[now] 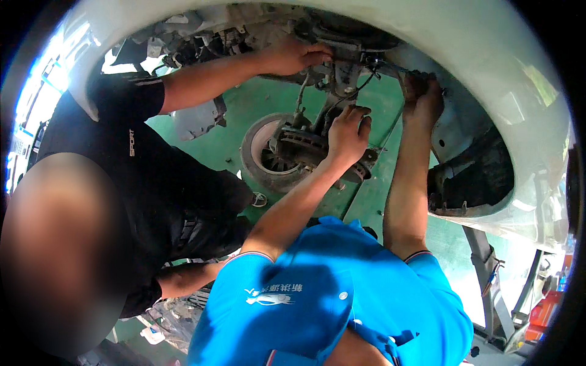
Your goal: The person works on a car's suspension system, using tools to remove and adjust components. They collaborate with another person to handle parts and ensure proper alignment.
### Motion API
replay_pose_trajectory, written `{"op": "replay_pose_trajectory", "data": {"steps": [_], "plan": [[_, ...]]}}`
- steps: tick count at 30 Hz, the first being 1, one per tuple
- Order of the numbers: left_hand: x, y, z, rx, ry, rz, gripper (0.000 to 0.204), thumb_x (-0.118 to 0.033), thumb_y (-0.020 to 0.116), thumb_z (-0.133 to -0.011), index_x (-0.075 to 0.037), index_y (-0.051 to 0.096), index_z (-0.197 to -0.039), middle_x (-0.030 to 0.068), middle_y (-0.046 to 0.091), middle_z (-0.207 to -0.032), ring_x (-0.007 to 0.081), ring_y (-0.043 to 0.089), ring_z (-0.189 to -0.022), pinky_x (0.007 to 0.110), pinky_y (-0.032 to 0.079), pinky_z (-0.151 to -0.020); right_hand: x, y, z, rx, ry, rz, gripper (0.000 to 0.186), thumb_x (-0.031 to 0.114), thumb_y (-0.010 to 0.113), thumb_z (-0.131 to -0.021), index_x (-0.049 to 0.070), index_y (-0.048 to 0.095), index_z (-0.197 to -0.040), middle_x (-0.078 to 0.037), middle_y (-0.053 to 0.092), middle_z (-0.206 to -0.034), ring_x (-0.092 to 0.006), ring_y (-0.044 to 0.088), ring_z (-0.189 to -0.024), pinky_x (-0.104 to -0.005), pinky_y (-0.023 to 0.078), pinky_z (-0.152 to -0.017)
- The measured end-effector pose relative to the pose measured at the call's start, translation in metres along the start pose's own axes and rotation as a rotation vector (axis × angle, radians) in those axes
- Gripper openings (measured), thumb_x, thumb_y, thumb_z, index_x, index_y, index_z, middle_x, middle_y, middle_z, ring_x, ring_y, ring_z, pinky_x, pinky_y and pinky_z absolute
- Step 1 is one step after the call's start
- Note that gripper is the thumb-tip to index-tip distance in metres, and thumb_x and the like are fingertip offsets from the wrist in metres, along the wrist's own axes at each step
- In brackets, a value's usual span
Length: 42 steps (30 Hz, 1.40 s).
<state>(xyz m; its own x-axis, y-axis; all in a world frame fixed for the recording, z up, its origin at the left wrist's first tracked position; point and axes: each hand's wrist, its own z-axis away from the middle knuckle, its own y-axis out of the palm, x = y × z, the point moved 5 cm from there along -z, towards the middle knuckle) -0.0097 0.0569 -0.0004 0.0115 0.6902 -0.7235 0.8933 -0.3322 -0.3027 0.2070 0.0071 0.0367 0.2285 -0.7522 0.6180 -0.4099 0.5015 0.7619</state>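
Writing, blue shirt: the wearer's blue shirt (403, 287) has white characters (290, 288) on the chest, a white emblem (268, 299) just below; not transcribed.
Writing, black shirt: co-worker's black shirt (110, 110) bears pale block letters (131, 142), stacked vertically in view; not transcribed.
Wheel arch: glossy pale wheel arch (482, 49) curves over the work; ragged dark liner (479, 177) at its lower right edge.
Co-worker: at left; bare forearm passes under the arch's upper left edge, co-worker's upper hand (299, 56) at parts near the top edge.
Below: green floor (366, 201); wheel (251, 165) beyond the brake disc (299, 141), partly covered by it.
Right side: dark metal stand (482, 256) under the arch's lower right; red object (543, 314) farther out, kind unclear.
In the way: left hand and forearm overlap the disc's right part.
Left hand (349, 135): beside the strut, fingers bent and close together; cannot tell whether they pinch anything.
Right hand (422, 100): raised to the arch's upper right inner wall; fingers in shadow, grip cannot be told.
Strut (345, 78): under the arch's top edge, near mid-span; long axis slants down and leftward to the disc.
Cable (364, 85): thin, dark, bowed, hanging beside the strut.
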Motion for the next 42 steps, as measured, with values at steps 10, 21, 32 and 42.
{"op": "replay_pose_trajectory", "data": {"steps": [10, 21, 32, 42], "plan": [[-0.001, 0.001, 0.003, -0.002, 0.039, -0.056, 0.018, -0.009, 0.059, -0.087, -0.004, 0.063, -0.103, 0.0169, 0.064, -0.101, 0.0395, 0.062, -0.086, 0.048, 0.05, -0.072, -0.046, 0.017, 0.053, -0.148, 0.225, -0.564, 0.024, 0.015, 0.042, -0.099, -0.001, 0.059, -0.094, -0.011, 0.064, -0.089, -0.0261, 0.064, -0.087, -0.0405, 0.058, -0.086], [-0.001, 0.001, -0.002, -0.016, 0.045, -0.024, 0.015, -0.007, 0.059, -0.086, -0.003, 0.066, -0.098, 0.0172, 0.066, -0.096, 0.0397, 0.063, -0.084, 0.046, 0.049, -0.071, 0.045, 0.113, 0.044, -0.087, -1.332, 1.398, 0.028, 0.023, 0.062, -0.088, 0.008, 0.061, -0.112, -0.014, 0.069, -0.098, -0.031, 0.067, -0.089, -0.0446, 0.051, -0.085], [-0.001, 0.003, 0.003, -0.026, 0.051, 0.012, 0.011, -0.009, 0.059, -0.086, -0.002, 0.064, -0.093, 0.0163, 0.064, -0.09, 0.0391, 0.062, -0.08, 0.047, 0.049, -0.069, 0.022, 0.034, 0.022, -0.067, -0.313, 0.356, 0.019, 0.012, 0.052, -0.093, -0.003, 0.058, -0.102, -0.015, 0.065, -0.093, -0.0284, 0.067, -0.08, -0.0384, 0.058, -0.071], [0.002, 0.004, 0.005, -0.005, 0.089, -0.095, 0.012, -0.011, 0.059, -0.086, -0.004, 0.064, -0.095, 0.0147, 0.064, -0.09, 0.0372, 0.062, -0.081, 0.047, 0.048, -0.071, -0.043, -0.004, 0.022, -0.137, 0.152, -0.559, 0.02, 0.01, 0.044, -0.094, 0.001, 0.058, -0.082, -0.011, 0.063, -0.08, -0.0263, 0.063, -0.075, -0.0356, 0.057, -0.074]]}}
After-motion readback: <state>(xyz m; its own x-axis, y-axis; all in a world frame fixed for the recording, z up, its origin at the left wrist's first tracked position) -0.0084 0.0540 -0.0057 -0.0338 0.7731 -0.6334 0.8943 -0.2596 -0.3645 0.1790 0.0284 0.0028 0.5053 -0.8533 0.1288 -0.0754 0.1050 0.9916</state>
